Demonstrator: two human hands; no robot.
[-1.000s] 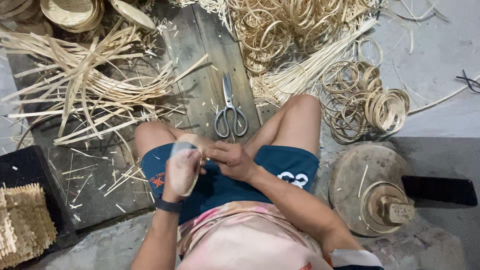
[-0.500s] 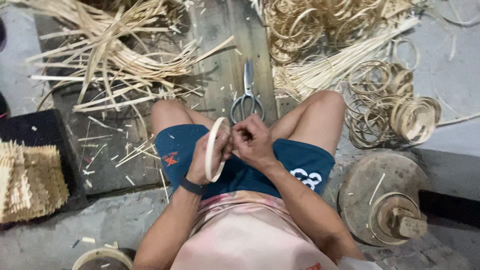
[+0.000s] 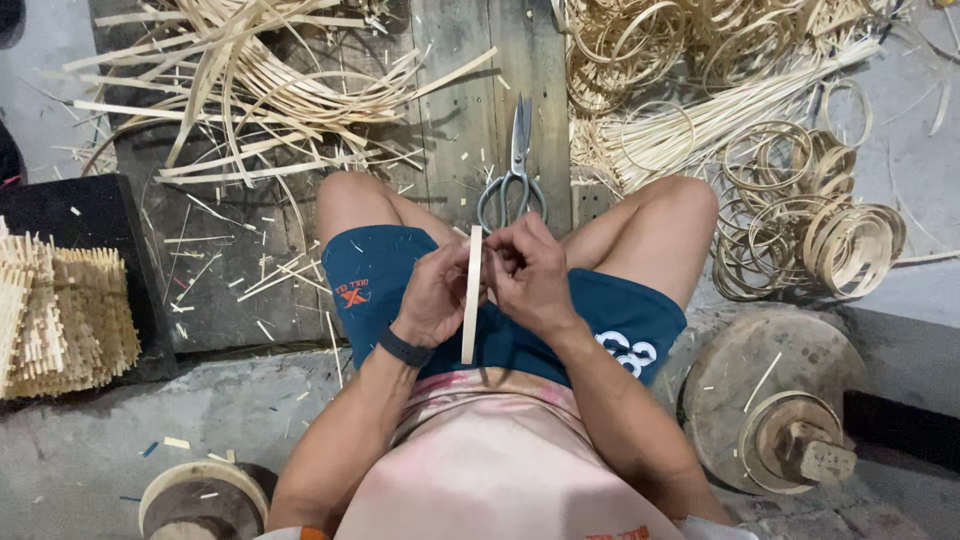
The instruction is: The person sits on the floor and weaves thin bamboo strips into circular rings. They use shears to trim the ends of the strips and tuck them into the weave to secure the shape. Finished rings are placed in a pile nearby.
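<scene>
Open room is scarce: the seated person's bare knees spread across the middle of the frame, with dark wooden floor planks (image 3: 460,120) running up between them, bare only in a narrow band. Steel scissors with looped handles (image 3: 512,170) lie on that band just above the hands, blades pointing to the top edge. Upper left, a loose tangle of pale flat bamboo strips (image 3: 240,90) crowds the planks; upper right and right, a heap of coiled bamboo rings (image 3: 800,215) and a sheaf of thin pale sticks (image 3: 700,120) fill the floor to the frame edge. Both hands meet at centre, over the lap in blue shorts. The left hand (image 3: 432,297), a black band on its wrist, is curled closed around a pale thin bamboo hoop (image 3: 471,290), seen edge-on as an upright strip. The right hand (image 3: 527,270) is closed too, fingertips pinching the hoop's upper part from the right; the exact finger contact is hidden. Forearms angle inward from the lower edge, elbows out. At the left edge sits a stack of woven pale bamboo pieces (image 3: 65,320) beside a black box (image 3: 90,215). Lower right, a round wooden block with a smaller stub on it (image 3: 775,395) rests on grey concrete (image 3: 200,410).
</scene>
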